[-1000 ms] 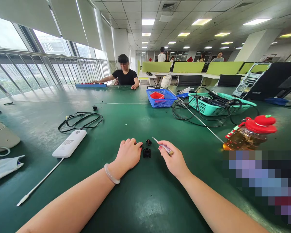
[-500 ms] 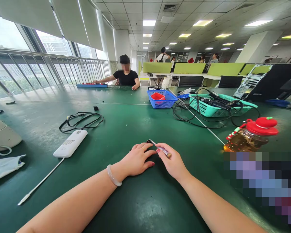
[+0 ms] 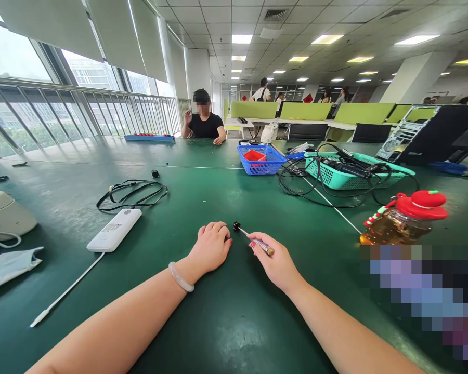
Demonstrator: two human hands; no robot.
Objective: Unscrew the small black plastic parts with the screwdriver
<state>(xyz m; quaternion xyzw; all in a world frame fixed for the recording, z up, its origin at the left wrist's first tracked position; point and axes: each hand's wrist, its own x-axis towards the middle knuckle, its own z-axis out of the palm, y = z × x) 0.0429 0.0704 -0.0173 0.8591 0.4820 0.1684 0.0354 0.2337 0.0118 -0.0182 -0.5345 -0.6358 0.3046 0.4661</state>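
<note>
My right hand [image 3: 278,259] is closed round the handle of a small screwdriver [image 3: 263,245]. The shaft points forward and left, and its tip meets a small black part [image 3: 236,226] on the green table. Just left of that part, my left hand [image 3: 212,245] rests on the tabletop with its fingers curled in and pressed together. Whatever lies under those fingers, if anything, is hidden. A pale bracelet [image 3: 180,279] circles my left wrist.
A white power bank [image 3: 115,231] with a cable and a coiled black cord [image 3: 134,195] lie to the left. A blue basket [image 3: 260,165], a teal basket [image 3: 347,179] of cables and a red-lidded bottle [image 3: 407,223] stand right. Across the table sits a person [image 3: 205,124].
My left hand has drawn back left from the screwdriver tip and curled its fingers, uncovering the black part. The right hand has barely moved. The person opposite has raised one hand.
</note>
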